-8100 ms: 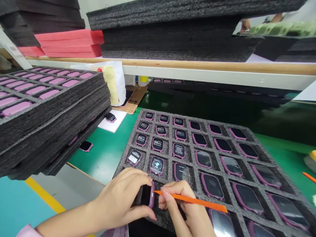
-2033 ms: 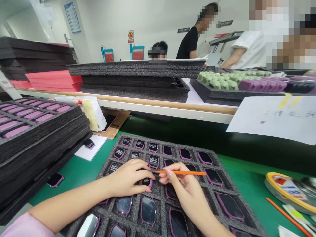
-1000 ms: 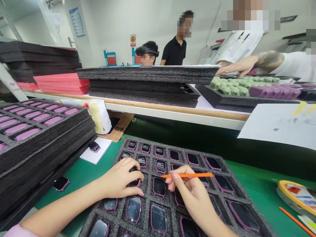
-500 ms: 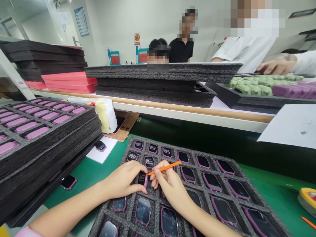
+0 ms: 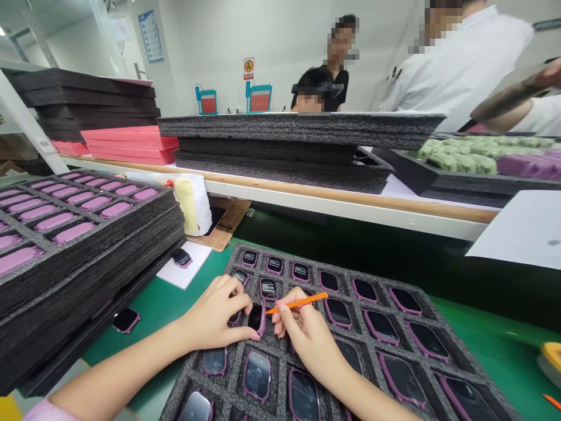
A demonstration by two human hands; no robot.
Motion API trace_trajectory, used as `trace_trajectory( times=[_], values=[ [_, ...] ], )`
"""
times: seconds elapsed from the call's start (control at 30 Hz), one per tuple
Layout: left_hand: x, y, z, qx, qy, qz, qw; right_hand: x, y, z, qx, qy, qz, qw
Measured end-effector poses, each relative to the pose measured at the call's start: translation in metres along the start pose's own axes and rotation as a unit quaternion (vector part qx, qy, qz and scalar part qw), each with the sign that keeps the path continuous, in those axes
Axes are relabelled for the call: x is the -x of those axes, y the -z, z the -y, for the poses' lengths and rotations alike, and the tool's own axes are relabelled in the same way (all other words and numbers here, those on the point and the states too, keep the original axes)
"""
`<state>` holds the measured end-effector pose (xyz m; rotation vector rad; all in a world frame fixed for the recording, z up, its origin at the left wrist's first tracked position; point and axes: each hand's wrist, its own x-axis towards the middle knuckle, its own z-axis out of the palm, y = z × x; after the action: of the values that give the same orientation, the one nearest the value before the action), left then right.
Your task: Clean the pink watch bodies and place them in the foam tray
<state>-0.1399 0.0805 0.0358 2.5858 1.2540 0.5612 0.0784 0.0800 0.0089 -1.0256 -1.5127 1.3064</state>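
Observation:
A purple-cased smartwatch body (image 5: pixel 256 318) without a strap sits in a pocket of the black foam tray (image 5: pixel 234 371), its screen dark. My left hand (image 5: pixel 219 316) is closed about it, thumb at its lower edge and index finger by its upper left side. Pinched in my right hand (image 5: pixel 307 327) is a slim orange plastic pry stick (image 5: pixel 302 302). The stick's pointed tip meets the right side of that watch or lies just beside it. Several similar watches fill the pockets around, and a few at the far left show white text, such as this watch (image 5: pixel 269 289).
Stacked foam trays (image 5: pixel 144 234) with purple pieces stand at left. One loose watch (image 5: pixel 125 320) lies on the green mat, another (image 5: pixel 182 257) on white paper. A shelf (image 5: pixel 307 196) crosses ahead, bearing foam stacks. Yellow tape (image 5: pixel 551 362) is at right. Several people are beyond.
The watch between my hands showed text and is now dark. My left index finger has shifted slightly left off its face. The view has turned a little, and people behind the shelf have moved.

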Motion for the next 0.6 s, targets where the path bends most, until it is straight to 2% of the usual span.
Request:
trace_trajectory(
  times=[0.23, 0.43, 0.6],
  values=[
    [0.01, 0.017, 0.011, -0.005, -0.031, 0.025, 0.999, -0.001, -0.002, 0.006, 0.001, 0.015, -0.02, 1.0],
    [0.022, 0.026, 0.023, 0.025, -0.039, 0.026, 0.999, -0.019, -0.017, 0.014, -0.019, -0.013, 0.031, 0.999],
    [0.026, 0.022, 0.031, 0.067, -0.045, 0.013, 0.997, -0.035, -0.036, 0.007, -0.051, -0.025, 0.045, 0.997]
  ],
)
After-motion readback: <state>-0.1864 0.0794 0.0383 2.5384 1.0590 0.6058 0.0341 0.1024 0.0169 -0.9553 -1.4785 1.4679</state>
